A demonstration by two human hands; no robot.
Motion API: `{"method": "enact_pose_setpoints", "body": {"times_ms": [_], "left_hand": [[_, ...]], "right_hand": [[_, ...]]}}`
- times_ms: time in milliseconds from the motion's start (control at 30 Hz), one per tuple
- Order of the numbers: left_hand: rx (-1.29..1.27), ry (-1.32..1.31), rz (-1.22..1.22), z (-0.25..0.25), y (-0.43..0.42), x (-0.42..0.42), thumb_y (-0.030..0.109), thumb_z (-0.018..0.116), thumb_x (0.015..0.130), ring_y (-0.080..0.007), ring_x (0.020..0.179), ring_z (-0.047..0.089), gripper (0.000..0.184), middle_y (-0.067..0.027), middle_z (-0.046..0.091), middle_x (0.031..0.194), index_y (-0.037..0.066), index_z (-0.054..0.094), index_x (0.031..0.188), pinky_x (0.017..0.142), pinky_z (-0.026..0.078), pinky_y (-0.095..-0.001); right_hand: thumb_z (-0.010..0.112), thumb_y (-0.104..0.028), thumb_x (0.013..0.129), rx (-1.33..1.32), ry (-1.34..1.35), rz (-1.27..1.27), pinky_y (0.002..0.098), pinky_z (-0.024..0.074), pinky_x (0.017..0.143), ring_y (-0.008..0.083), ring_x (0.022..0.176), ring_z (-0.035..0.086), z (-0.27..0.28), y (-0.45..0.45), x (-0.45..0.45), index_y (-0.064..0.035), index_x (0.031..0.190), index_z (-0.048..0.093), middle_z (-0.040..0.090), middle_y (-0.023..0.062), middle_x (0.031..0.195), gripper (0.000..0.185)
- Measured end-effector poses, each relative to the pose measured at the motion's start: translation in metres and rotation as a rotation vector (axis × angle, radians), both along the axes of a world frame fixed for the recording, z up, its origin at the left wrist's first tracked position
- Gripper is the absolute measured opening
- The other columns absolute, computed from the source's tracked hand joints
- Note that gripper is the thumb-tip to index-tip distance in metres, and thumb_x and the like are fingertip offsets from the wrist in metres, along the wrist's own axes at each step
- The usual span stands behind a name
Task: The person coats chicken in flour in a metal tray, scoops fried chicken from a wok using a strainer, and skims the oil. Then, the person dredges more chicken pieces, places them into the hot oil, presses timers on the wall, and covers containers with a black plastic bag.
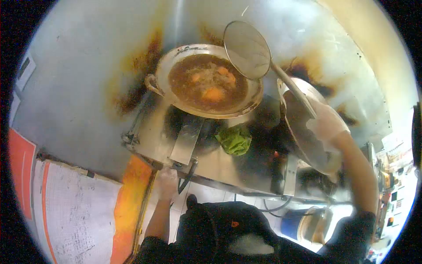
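Thin see-through gloves [327, 121] on the hands [167, 183], short dark sleeves [355, 231], and there, a small orange emblem [235, 224] on black clothing [206, 233]!

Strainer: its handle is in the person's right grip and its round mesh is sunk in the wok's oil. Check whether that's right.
Not quite: the head view shows the strainer's mesh raised clear of the wok's oil. Its handle is in the right grip.

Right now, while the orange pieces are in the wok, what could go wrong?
The bubbling liquid, likely oil, could splash from the wok if the right hand drops the skimmer in suddenly. The crumpled green item, perhaps a cloth, lies on the stove near the wok and might scorch.
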State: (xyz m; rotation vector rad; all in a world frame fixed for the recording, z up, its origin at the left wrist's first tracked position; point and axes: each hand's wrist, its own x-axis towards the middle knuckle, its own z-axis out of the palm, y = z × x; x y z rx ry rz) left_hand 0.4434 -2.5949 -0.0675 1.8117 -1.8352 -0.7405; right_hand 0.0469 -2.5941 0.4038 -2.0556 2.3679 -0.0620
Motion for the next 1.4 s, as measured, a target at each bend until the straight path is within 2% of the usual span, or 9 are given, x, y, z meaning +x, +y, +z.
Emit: {"method": "enact_pose_setpoints", "body": {"times_ms": [100,200,600,833,967,1033,1100,1300,1400], "left_hand": [[-0.155,-0.095,-0.115,-0.024,0.001,0.001,0.027,0.058,0.087,-0.0355,0.084,0.06,0.026,-0.0192,0.062,0.092,0.002,0.061,0.097,0.078,0.049,-0.0416],[-0.058,-0.105,-0.09,-0.006,-0.003,-0.01,0.026,0.059,0.086,-0.0362,0.081,0.06,0.022,-0.019,0.063,0.084,0.003,0.061,0.088,0.076,0.049,-0.0434],[-0.416,-0.123,-0.269,-0.048,-0.007,-0.005,0.029,0.066,0.081,-0.0353,0.068,0.059,0.031,-0.0182,0.06,0.069,0.004,0.058,0.066,0.063,0.047,-0.0441],[-0.241,0.056,-0.253,0.005,-0.007,-0.001,0.025,0.068,0.077,-0.0348,0.061,0.057,0.026,-0.0149,0.059,0.066,0.005,0.056,0.066,0.059,0.046,-0.0439],[-0.047,0.181,-0.195,0.021,-0.01,0.002,0.023,0.062,0.083,-0.0337,0.068,0.06,0.02,-0.016,0.06,0.07,0.004,0.059,0.078,0.063,0.046,-0.0442],[-0.084,0.065,-0.121,0.02,-0.008,-0.002,0.023,0.055,0.088,-0.0311,0.07,0.06,0.018,-0.0147,0.059,0.069,0.007,0.061,0.082,0.064,0.047,-0.0434],[-0.509,-0.195,-0.36,0.025,-0.006,0.001,0.023,0.052,0.09,-0.0338,0.071,0.061,0.02,-0.016,0.061,0.073,0.007,0.063,0.084,0.064,0.047,-0.0448],[-0.072,0.086,-0.042,0.009,-0.009,-0.01,0.029,0.056,0.089,-0.0433,0.075,0.059,0.029,-0.0217,0.063,0.083,0.002,0.064,0.093,0.068,0.047,-0.0509],[-0.507,-0.217,-0.321,-0.013,-0.015,-0.002,0.035,0.059,0.087,-0.0419,0.076,0.061,0.036,-0.0226,0.063,0.081,0.0,0.063,0.092,0.069,0.048,-0.0502]], "right_hand": [[0.052,-0.004,0.071,0.169,-0.247,-0.222,0.0322,0.047,0.047,0.0183,0.046,0.054,0.011,-0.007,0.04,-0.0136,0.141,0.043,0.061,0.0142,0.076,0.071],[0.06,0.0,0.074,0.432,-0.356,-0.242,0.0296,0.0456,0.039,0.0152,0.047,0.056,0.022,-0.014,0.039,-0.0119,0.141,0.042,0.062,0.0107,0.078,0.07],[0.063,0.001,0.079,0.54,-1.105,-0.445,0.0257,0.0437,0.037,0.0112,0.043,0.05,-0.046,0.006,0.071,-0.0132,0.142,0.041,0.057,0.003,0.069,0.069],[0.06,0.004,0.075,0.47,-1.076,-0.409,0.0242,0.0415,0.037,0.0109,0.042,0.049,-0.053,0.014,0.122,-0.0109,0.137,0.047,0.056,0.0025,0.067,0.065],[0.056,-0.001,0.08,0.459,-1.431,-0.368,0.0259,0.0399,0.037,0.0111,0.043,0.05,-0.081,0.022,0.119,-0.01,0.138,0.043,0.055,0.0014,0.065,0.06],[0.058,0.002,0.077,0.488,-1.312,-0.335,0.0261,0.0401,0.037,0.0112,0.042,0.049,-0.097,0.011,0.106,-0.0102,0.139,0.041,0.053,0.0012,0.066,0.065],[0.058,0.003,0.076,0.459,-1.52,-0.321,0.0259,0.0402,0.037,0.0112,0.043,0.048,-0.118,0.01,0.108,-0.0101,0.138,0.041,0.052,0.0008,0.066,0.066],[0.061,0.004,0.073,0.32,-1.609,-0.215,0.0241,0.0394,0.037,0.0098,0.046,0.047,-0.156,0.037,0.115,-0.0104,0.139,0.04,0.05,-0.0005,0.072,0.071],[0.063,0.005,0.071,0.25,-1.607,-0.173,0.0233,0.0388,0.041,0.0093,0.048,0.047,-0.163,0.051,0.113,-0.0118,0.144,0.036,0.049,-0.001,0.076,0.079]]}}
